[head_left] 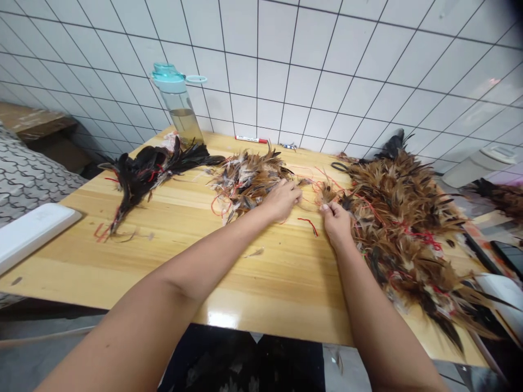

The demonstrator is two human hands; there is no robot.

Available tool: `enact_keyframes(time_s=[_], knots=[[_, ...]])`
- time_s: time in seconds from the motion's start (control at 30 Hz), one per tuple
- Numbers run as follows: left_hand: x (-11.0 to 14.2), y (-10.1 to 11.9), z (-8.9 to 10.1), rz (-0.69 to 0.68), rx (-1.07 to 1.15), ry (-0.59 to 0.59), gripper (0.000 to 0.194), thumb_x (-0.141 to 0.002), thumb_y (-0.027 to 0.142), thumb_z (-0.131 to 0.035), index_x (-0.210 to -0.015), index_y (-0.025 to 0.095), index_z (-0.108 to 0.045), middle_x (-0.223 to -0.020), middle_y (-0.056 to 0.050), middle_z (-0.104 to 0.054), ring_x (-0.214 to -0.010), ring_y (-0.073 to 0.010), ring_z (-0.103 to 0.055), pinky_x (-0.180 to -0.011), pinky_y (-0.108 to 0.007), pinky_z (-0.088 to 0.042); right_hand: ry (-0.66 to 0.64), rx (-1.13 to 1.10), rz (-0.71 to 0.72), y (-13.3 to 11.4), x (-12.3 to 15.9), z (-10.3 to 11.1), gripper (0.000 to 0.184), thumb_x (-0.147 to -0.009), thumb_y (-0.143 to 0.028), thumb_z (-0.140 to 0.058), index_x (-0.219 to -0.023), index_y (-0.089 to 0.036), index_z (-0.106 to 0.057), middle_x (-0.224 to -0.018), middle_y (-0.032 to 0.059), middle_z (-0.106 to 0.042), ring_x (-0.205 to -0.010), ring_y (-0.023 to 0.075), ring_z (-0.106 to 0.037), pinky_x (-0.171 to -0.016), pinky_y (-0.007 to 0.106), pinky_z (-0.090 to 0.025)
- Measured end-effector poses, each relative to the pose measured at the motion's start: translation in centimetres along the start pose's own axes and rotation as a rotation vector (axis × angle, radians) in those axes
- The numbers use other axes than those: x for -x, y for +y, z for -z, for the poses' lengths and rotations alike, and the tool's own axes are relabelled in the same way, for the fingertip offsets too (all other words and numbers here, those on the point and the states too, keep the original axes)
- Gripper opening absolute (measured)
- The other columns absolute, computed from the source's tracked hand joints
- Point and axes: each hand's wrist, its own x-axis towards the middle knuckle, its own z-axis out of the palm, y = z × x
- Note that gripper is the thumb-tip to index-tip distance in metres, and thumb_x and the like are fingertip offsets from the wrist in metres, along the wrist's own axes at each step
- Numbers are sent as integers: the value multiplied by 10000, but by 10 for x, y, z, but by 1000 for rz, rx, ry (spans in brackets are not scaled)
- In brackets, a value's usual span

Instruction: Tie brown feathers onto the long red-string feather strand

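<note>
My right hand (337,222) pinches a small tuft of brown feathers (327,193) between thumb and fingers. My left hand (283,200) lies at the right edge of a loose pile of brown and grey feathers (249,177), its fingers curled in; whatever they hold is hidden. Red threads (316,182) run across the wood behind both hands. A short red thread (309,225) lies between them, nearer to me. Close beside my right hand spreads a large heap of brown feather bunches (400,185) tied with red thread.
Black feather bunches (143,171) lie on the left of the wooden table (183,245). Behind them stands a water bottle (180,106) with a turquoise lid. A red-capped marker (250,139) lies by the tiled wall. A white device (36,231) is at the left edge, a phone (509,258) far right.
</note>
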Motion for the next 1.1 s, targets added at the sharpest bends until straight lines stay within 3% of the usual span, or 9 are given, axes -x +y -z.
enact_keyframes(time_s=[0.17, 0.33, 0.47, 0.7, 1.1], knots=[[2, 7, -1, -60, -19, 1, 195, -872, 228, -551, -1013, 205, -684, -1035, -70, -615, -998, -243, -460, -885, -363, -394, -22, 11, 7, -1, 1, 0, 249, -749, -424, -474, -634, -204, -504, -600, -16, -473, -629, 155, -414, -627, 297, -324], [2, 11, -7, -101, -17, -66, 140, -876, 253, -557, -900, 210, -688, -955, -63, -624, -949, -229, -456, -856, -350, -393, -56, 65, 35, -9, 2, 0, 229, -749, -400, -462, -608, -220, -457, -593, -7, -462, -626, 165, -407, -625, 304, -321], [1, 11, -10, -100, -27, -88, 178, -889, 200, -497, -833, 187, -666, -904, -77, -624, -913, -221, -463, -818, -343, -388, -92, 141, 98, -15, 4, 0, 222, -761, -366, -458, -591, -229, -417, -603, 5, -477, -629, 172, -419, -638, 311, -334], [-1, 17, -7, -46, 34, -122, 135, -895, 175, -467, -921, 180, -600, -880, -72, -629, -851, -220, -541, -760, -329, -397, -80, 172, 165, -16, 5, -1, 211, -756, -351, -458, -588, -237, -398, -612, 17, -496, -630, 176, -425, -635, 306, -344], [-3, 18, -5, -154, 102, -55, 157, -868, 125, -424, -862, 172, -573, -838, -56, -586, -820, -180, -513, -745, -284, -391, -166, 226, 141, -18, 5, -2, 196, -740, -303, -531, -569, -216, -489, -626, 23, -519, -668, 185, -483, -644, 309, -331]])
